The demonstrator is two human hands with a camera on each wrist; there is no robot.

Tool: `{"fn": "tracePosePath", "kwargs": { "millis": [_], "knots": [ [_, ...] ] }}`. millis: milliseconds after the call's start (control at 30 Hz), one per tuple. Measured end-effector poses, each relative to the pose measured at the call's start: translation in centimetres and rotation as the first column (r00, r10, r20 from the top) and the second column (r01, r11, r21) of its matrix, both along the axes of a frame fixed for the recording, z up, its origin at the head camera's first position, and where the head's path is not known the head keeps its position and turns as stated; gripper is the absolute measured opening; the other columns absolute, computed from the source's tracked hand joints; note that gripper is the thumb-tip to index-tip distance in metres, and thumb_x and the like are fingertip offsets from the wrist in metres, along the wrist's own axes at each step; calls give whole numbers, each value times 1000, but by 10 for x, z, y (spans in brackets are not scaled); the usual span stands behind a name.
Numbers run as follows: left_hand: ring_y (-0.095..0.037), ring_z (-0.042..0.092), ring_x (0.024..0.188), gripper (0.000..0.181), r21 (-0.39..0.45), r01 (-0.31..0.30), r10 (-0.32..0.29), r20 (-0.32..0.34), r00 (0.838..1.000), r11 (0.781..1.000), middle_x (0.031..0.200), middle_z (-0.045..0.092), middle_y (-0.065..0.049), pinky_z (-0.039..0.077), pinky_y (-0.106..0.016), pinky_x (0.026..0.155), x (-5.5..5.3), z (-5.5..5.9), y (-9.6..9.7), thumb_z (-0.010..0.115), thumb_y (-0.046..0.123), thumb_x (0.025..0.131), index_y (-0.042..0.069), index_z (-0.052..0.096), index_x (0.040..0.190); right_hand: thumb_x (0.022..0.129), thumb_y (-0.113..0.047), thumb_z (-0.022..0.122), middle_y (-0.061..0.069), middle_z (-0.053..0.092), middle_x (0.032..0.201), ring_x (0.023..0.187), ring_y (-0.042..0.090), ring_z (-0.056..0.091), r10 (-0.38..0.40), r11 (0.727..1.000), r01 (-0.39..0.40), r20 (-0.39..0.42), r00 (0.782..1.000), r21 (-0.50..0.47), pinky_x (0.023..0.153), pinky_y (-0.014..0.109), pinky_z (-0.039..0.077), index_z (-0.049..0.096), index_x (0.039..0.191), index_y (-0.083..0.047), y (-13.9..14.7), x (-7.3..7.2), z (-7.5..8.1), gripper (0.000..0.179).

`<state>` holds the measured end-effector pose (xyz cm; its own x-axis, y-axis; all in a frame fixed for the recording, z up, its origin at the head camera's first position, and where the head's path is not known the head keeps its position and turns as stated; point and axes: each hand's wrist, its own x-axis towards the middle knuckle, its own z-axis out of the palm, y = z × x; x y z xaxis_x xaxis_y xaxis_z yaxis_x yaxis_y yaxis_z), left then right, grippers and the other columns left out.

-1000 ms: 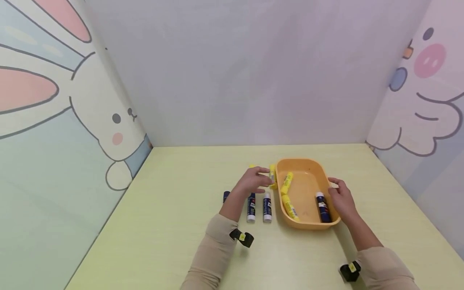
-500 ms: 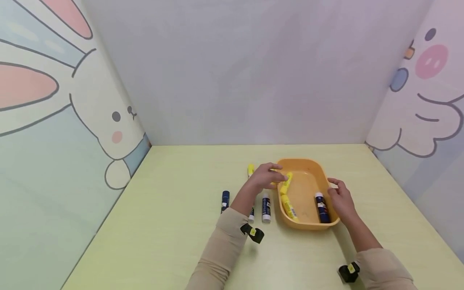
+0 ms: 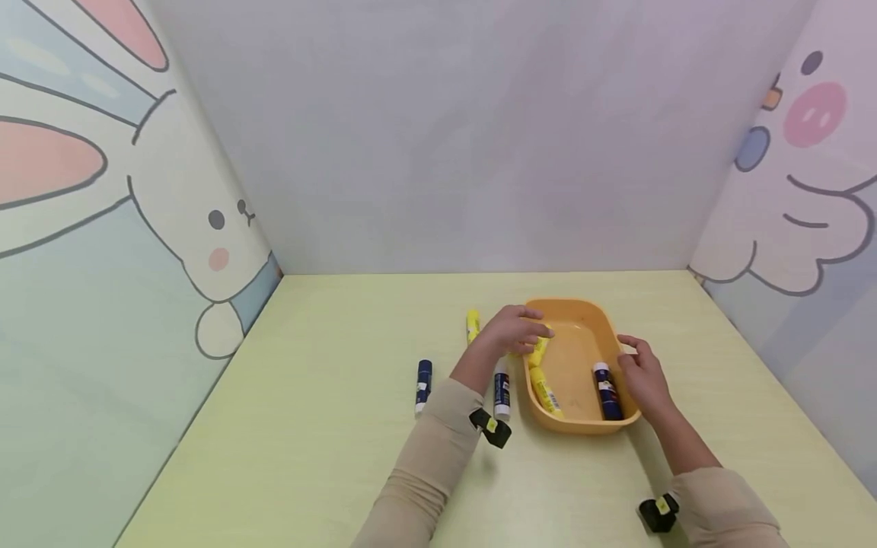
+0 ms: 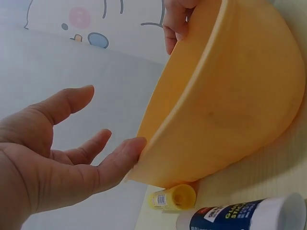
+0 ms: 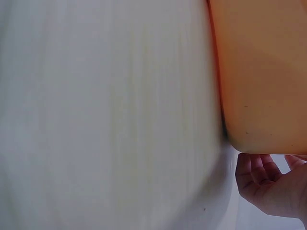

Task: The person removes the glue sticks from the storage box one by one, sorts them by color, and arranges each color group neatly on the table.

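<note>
An orange plastic basket stands right of centre on the table. Inside it lie two yellow glue sticks along the left wall and a navy glue stick with a white end at the right. My left hand hovers over the basket's left rim, fingers spread and holding nothing; in the left wrist view a fingertip meets or overlaps the rim. My right hand grips the basket's right rim. A yellow glue stick lies beside the basket's outer left wall, mostly hidden by my left hand in the head view.
Left of the basket lie navy glue sticks and a yellow glue stick, some partly covered by my left arm. One navy glue stick lies near the basket. Walls with cartoon animals enclose the table.
My left hand has moved right, from beside the basket to over its left rim, covering the yellow glue stick outside. My right hand and the basket have stayed nearly still.
</note>
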<state>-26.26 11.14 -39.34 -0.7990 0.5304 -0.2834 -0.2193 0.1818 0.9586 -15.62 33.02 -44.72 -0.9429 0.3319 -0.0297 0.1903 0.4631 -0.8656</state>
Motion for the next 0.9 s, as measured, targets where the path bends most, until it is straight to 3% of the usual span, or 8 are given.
{"fn": "tracePosePath", "kwargs": {
  "millis": [300, 500, 900],
  "knots": [
    [-38, 52, 111, 54, -12, -10, 11, 57, 998, 1000, 117, 57, -8, 48, -42, 86, -8, 2, 17, 78, 11, 75, 3, 57, 124, 100, -20, 27, 29, 38, 126, 109, 39, 41, -7, 1000, 7, 12, 1000, -20, 85, 47, 38, 25, 143, 0, 1, 0, 1, 47],
    [-40, 47, 116, 54, -34, -37, 39, 57, 998, 999, 128, 51, -11, 46, -45, 89, -9, 2, 28, 78, 11, 75, 3, 56, 124, 100, -18, 27, 30, 38, 127, 108, 39, 41, -15, 1000, 15, 5, 1000, -16, 86, 48, 38, 25, 142, 0, 3, 3, 0, 46],
    [-30, 48, 117, 55, -179, -81, 68, -78, 995, 981, 123, 55, -3, 41, -43, 95, -7, -5, 47, 77, 14, 76, 7, 56, 126, 101, -20, 28, 29, 39, 124, 105, 37, 42, 3, 1000, -3, 0, 1000, -11, 82, 44, 38, 26, 141, 0, 2, 2, -3, 45]
  ]
}}
